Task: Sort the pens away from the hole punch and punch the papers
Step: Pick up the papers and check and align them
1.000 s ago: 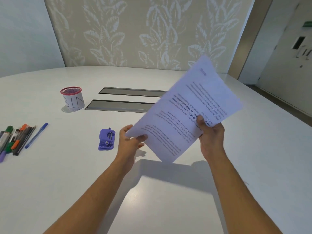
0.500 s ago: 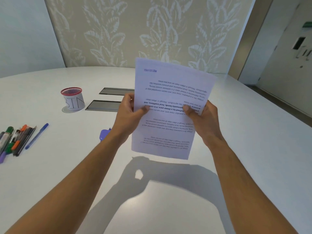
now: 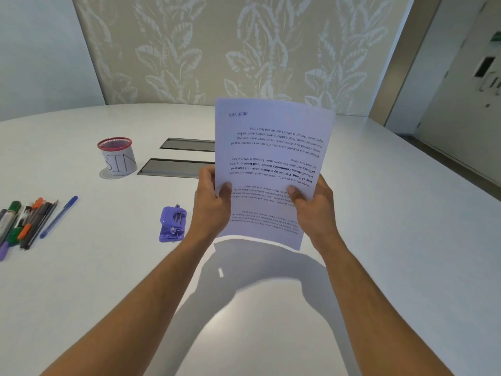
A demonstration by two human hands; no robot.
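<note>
Both hands hold a stack of printed white papers upright above the table, text upside down to me. My left hand grips the stack's left edge, my right hand its right edge, thumbs on the front sheet. A small purple hole punch lies on the white table just left of my left wrist. Several pens and markers lie bunched at the table's left edge, with a blue pen at the right of the bunch.
A red-rimmed mesh cup labelled BIN stands at the back left. Two dark cable hatches are set into the table behind the papers. A leaf-patterned wall runs behind; a door is at the far right.
The papers swung from a tilted hold to upright and squared between both hands. They then dropped slightly and shifted right, uncovering the hole punch.
</note>
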